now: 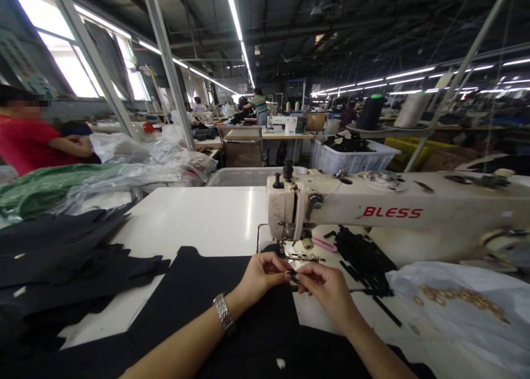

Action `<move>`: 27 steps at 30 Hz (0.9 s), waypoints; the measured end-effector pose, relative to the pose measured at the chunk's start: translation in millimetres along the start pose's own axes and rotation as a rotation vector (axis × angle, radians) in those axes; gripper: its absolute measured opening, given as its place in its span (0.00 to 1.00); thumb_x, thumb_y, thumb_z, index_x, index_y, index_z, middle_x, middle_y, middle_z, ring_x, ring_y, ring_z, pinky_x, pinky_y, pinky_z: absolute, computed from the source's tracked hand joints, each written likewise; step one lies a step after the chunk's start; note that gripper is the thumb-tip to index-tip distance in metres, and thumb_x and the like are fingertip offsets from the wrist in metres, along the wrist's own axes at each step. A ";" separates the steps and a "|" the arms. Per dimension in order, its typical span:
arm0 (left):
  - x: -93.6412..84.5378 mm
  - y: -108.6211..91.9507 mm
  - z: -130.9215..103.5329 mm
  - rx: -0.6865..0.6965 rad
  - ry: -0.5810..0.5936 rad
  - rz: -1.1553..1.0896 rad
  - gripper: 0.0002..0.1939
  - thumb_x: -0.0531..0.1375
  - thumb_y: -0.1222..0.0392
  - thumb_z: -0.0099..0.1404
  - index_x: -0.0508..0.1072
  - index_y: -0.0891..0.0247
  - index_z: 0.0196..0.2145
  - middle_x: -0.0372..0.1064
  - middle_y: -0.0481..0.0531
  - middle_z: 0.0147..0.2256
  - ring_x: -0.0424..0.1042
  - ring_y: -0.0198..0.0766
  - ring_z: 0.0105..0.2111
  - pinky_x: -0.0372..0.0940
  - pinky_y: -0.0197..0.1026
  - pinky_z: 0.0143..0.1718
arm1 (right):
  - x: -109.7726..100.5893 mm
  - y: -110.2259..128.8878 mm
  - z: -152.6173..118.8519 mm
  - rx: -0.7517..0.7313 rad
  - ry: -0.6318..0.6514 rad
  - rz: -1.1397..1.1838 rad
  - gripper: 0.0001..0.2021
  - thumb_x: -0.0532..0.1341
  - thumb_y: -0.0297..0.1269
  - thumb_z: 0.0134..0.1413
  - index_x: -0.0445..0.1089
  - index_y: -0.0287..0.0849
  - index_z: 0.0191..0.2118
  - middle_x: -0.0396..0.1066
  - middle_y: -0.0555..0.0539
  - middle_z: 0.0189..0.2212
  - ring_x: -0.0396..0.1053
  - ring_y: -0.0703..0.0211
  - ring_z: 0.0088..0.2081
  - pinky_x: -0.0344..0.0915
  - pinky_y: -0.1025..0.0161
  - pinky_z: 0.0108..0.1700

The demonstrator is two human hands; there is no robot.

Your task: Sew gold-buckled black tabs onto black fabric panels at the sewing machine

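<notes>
My left hand (265,277), with a metal watch (224,314) on its wrist, and my right hand (325,288) meet in front of the sewing machine's needle area. Both pinch a small black fabric strip (293,275) with a gold-coloured bit on it; the fingertips partly hide it. Beneath the hands lies a large black fabric panel (182,301). Just beyond them stands the cream sewing machine (339,208), its presser foot close to the fingers. Loose black strips (364,260) are heaped right of the needle, beside pink thread snips (325,245).
Gold rings (464,297) lie on a clear plastic bag (430,274) at right. More black cut pieces (70,257) cover the table's left. Behind are a white crate (354,157), thread cones (371,112) and a person in a red shirt (28,138).
</notes>
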State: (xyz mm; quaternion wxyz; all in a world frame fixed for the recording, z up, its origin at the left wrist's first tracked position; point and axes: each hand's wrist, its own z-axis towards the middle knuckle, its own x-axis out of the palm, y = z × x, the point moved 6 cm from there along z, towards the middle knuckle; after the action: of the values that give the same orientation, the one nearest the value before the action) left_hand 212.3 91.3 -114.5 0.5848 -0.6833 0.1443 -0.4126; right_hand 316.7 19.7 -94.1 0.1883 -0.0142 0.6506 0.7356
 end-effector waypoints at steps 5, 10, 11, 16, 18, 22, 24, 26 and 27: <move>1.5 -4.3 -0.5 0.001 -0.038 -0.022 0.15 0.69 0.65 0.38 0.64 0.70 0.18 0.72 0.51 0.24 0.70 0.32 0.23 0.65 0.34 0.27 | 3.1 2.5 -1.6 -0.044 0.002 -0.001 0.08 0.61 0.40 0.42 0.68 0.40 0.28 0.70 0.48 0.24 0.68 0.59 0.27 0.67 0.64 0.30; 1.8 -1.3 -0.8 -0.032 -0.035 -0.029 0.15 0.69 0.65 0.38 0.64 0.71 0.18 0.72 0.52 0.23 0.70 0.32 0.21 0.64 0.32 0.23 | 0.2 -2.9 -2.4 -0.007 -0.036 0.007 0.08 0.60 0.40 0.43 0.69 0.40 0.25 0.69 0.50 0.20 0.67 0.63 0.21 0.64 0.67 0.24; 1.5 0.5 -0.7 -0.048 -0.024 -0.041 0.15 0.68 0.64 0.39 0.65 0.71 0.18 0.72 0.53 0.23 0.70 0.33 0.21 0.64 0.32 0.23 | -0.1 -3.0 -2.3 -0.004 -0.029 0.019 0.08 0.60 0.40 0.44 0.69 0.39 0.26 0.69 0.50 0.20 0.66 0.63 0.21 0.63 0.68 0.23; 1.8 5.8 -0.4 -0.096 0.062 -0.103 0.15 0.68 0.64 0.41 0.65 0.71 0.21 0.72 0.54 0.23 0.72 0.35 0.23 0.65 0.32 0.23 | 1.6 -2.0 -1.7 0.033 0.055 0.104 0.11 0.59 0.42 0.46 0.68 0.38 0.26 0.69 0.49 0.20 0.66 0.63 0.21 0.60 0.68 0.22; 3.0 3.5 -0.5 -0.075 0.078 -0.088 0.15 0.68 0.65 0.40 0.66 0.71 0.25 0.71 0.51 0.23 0.71 0.33 0.22 0.66 0.33 0.25 | 2.1 -0.8 -1.8 0.031 0.072 0.085 0.11 0.59 0.42 0.46 0.68 0.39 0.25 0.69 0.50 0.19 0.66 0.63 0.21 0.60 0.69 0.22; 3.7 -2.3 -0.1 -0.020 0.068 0.001 0.17 0.69 0.68 0.38 0.68 0.71 0.27 0.69 0.48 0.23 0.67 0.28 0.23 0.63 0.30 0.26 | 2.9 -2.0 -2.3 0.019 0.072 -0.004 0.09 0.58 0.40 0.46 0.68 0.39 0.26 0.68 0.50 0.18 0.67 0.62 0.22 0.61 0.68 0.23; 1.0 -3.6 0.8 -0.007 0.035 0.033 0.14 0.68 0.68 0.38 0.69 0.71 0.24 0.68 0.48 0.22 0.66 0.26 0.22 0.62 0.28 0.26 | 3.3 -4.7 -2.2 0.027 0.060 -0.011 0.08 0.58 0.40 0.46 0.69 0.39 0.28 0.70 0.49 0.20 0.68 0.61 0.24 0.63 0.68 0.24; -3.2 -4.6 1.8 0.003 -0.007 0.042 0.13 0.68 0.67 0.38 0.69 0.71 0.23 0.68 0.47 0.22 0.66 0.26 0.21 0.61 0.29 0.25 | 2.6 -7.3 -1.9 0.045 0.035 0.011 0.09 0.59 0.40 0.45 0.69 0.39 0.31 0.71 0.48 0.24 0.70 0.59 0.25 0.64 0.67 0.25; -5.3 -5.3 2.2 0.007 -0.027 0.047 0.13 0.68 0.67 0.38 0.69 0.71 0.22 0.68 0.47 0.21 0.65 0.26 0.21 0.61 0.29 0.25 | 2.1 -8.1 -1.9 0.053 0.021 0.022 0.10 0.60 0.40 0.44 0.70 0.39 0.31 0.71 0.47 0.25 0.70 0.59 0.26 0.65 0.67 0.26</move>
State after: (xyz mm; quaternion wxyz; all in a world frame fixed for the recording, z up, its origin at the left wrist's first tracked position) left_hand 209.1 97.9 -111.7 0.5987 -0.6832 0.1507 -0.3900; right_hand 316.7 19.1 -102.6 0.1738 -0.0099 0.6718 0.7200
